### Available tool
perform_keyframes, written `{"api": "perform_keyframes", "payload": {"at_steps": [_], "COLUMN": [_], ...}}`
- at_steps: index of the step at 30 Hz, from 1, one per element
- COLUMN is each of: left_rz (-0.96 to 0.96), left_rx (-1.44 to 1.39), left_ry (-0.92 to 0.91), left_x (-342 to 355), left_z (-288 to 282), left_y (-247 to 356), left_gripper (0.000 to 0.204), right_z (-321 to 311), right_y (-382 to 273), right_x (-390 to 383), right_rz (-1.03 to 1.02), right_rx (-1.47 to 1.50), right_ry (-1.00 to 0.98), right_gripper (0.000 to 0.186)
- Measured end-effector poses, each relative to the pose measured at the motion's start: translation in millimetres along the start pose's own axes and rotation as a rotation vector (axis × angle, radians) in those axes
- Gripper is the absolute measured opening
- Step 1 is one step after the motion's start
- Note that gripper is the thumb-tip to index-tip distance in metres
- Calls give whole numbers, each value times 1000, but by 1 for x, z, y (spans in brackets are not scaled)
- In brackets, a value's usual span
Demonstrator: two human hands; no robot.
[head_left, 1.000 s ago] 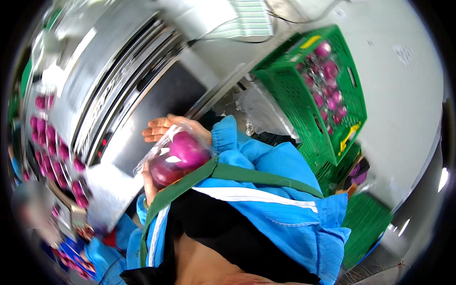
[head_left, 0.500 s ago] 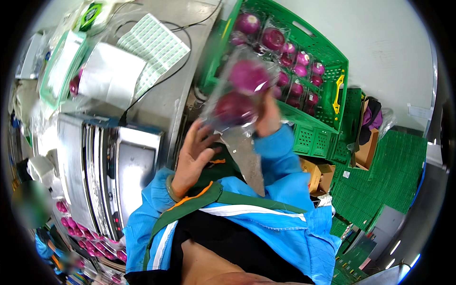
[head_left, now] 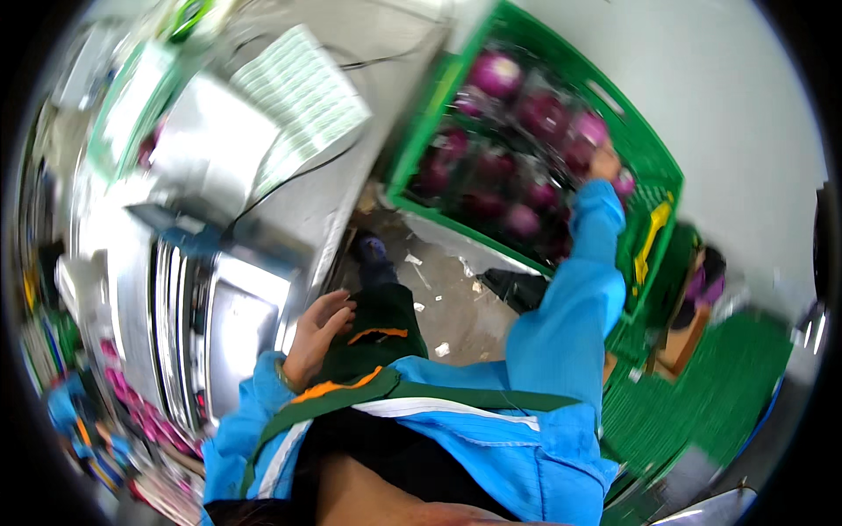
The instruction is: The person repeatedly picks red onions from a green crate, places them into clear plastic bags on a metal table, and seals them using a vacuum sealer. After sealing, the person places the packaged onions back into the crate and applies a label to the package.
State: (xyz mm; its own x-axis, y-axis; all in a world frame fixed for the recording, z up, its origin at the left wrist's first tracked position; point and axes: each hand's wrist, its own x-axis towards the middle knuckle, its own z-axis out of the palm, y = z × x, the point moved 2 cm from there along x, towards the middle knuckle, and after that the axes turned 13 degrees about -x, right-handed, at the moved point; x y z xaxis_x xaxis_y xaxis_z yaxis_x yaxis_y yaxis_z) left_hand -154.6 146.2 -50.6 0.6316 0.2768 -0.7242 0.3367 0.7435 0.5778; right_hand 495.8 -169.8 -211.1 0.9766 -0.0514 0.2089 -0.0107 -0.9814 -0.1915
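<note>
1. Surface (head_left: 386, 96): it stood just left of the crate, so your reach went best over the crate's near wall, well clear of that metal edge.
2. Crate (head_left: 645, 149): it stood ahead and to your right, at nearly the full stretch of your right arm. A small step closer would likely have given you finer control.
3. Packs (head_left: 522, 219): these wrapped onions lay close together in the crate. They were best left unpressed, since a hard knock could have bruised them.
4. Pack (head_left: 586, 136): it was inside the crate, toward the right end, beside the other packs. Keeping it level and lined up with its neighbours seemed the sound way to handle it.
5. Right grip (head_left: 603, 164): your fingers were at the pack, but blur hid whether they were clasped around it or loosened. A broad, gentle hold suited it better than a pinch.
6. Left grip (head_left: 323, 329): it was empty, fingers loosely parted, well apart from the crate. It could usefully have steadied the near wall.
</note>
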Motion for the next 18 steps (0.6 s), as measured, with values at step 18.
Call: {"api": "perform_keyframes", "payload": {"at_steps": [18], "left_rz": [1135], "left_rx": [-872], "left_ry": [1459], "left_x": [-292], "left_z": [-303], "left_y": [-147], "left_gripper": [29], "right_z": [-312], "right_y": [-518], "right_x": [-599], "right_rz": [-1286], "right_rx": [907], "right_ry": [-970], "right_gripper": [32]}}
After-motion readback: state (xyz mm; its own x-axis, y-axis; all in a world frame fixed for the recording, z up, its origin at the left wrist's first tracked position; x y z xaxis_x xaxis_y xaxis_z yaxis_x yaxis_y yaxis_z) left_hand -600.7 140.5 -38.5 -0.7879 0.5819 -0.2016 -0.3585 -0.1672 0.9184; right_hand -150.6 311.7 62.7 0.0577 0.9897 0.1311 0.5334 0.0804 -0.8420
